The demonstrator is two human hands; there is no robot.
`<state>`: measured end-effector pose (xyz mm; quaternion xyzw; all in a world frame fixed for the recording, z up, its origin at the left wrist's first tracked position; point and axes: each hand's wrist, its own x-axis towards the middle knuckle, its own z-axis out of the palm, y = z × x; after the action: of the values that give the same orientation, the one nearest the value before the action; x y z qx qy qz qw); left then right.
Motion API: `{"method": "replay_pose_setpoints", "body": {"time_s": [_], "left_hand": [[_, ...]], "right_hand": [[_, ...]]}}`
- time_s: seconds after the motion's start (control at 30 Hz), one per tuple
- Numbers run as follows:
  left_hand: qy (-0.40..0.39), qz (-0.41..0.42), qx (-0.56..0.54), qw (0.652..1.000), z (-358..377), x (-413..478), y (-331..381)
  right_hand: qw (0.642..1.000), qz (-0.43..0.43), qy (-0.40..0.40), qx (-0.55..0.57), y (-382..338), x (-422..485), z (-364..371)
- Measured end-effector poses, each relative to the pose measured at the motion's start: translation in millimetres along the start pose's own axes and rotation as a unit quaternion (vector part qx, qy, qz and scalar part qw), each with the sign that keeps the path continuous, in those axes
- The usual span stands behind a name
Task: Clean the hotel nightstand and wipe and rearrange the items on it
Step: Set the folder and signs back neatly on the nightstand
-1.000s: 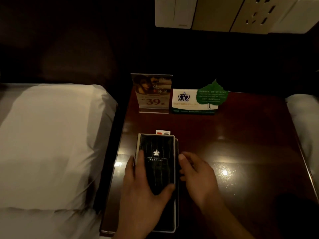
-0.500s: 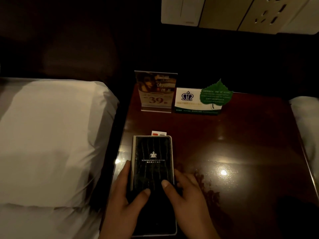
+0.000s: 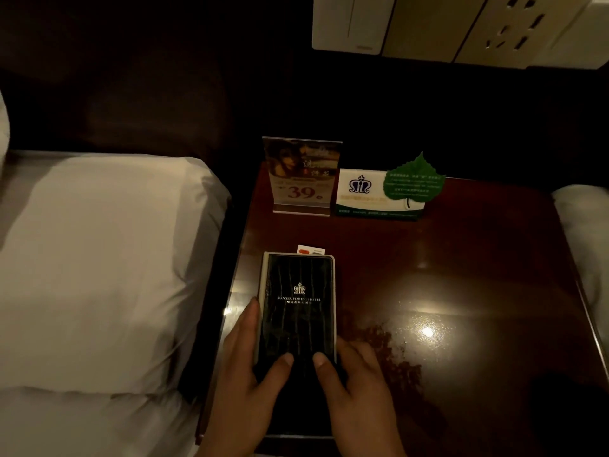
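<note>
Head view: folder [image 3: 298, 311] edges now flush

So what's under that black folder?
A white card with an orange mark pokes out past the far edge of the folder. The rest of it, and anything else below, is covered.

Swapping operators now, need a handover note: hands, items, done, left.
Left-hand grip and right-hand grip both hold the black hotel folder, thumbs on its cover, at the front left of the dark red wooden nightstand.
Done, apparently: clear acrylic "39" sign and white tent card with green leaf stand side by side at the back.
Left: mottled patch right of the folder, seemingly unwiped; small white card poking out behind it.
</note>
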<state>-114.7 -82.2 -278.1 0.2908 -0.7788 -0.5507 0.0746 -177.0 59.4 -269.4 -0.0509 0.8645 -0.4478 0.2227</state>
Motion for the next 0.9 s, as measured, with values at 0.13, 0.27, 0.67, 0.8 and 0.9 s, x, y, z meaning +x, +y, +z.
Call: {"method": "replay_pose_setpoints", "body": {"time_s": [0.13, 0.27, 0.67, 0.8, 0.9], "left_hand": [[0.003, 0.002, -0.033, 0.999, 0.1, -2.1, -5.4], [-0.007, 0.005, -0.053, 0.999, -0.5, -1.5, -11.5], [-0.046, -0.001, -0.195, 0.98, -5.8, -7.4, -29.5], [-0.063, 0.001, -0.197, 0.978, -7.4, -8.2, -29.8], [-0.053, -0.003, -0.213, 0.976, -5.8, -7.4, -27.8]], "right_hand": [[1.0, 0.003, -0.001, -0.008, -1.0, -0.6, 0.2], [1.0, -0.003, -0.001, -0.021, -1.4, -2.2, 1.8], [1.0, -0.014, -0.001, -0.017, -0.3, -4.8, 6.8], [0.999, -0.027, -0.031, -0.022, 5.5, -1.3, 1.3], [0.999, -0.018, -0.042, 0.001, 3.3, 15.6, -11.9]]}}
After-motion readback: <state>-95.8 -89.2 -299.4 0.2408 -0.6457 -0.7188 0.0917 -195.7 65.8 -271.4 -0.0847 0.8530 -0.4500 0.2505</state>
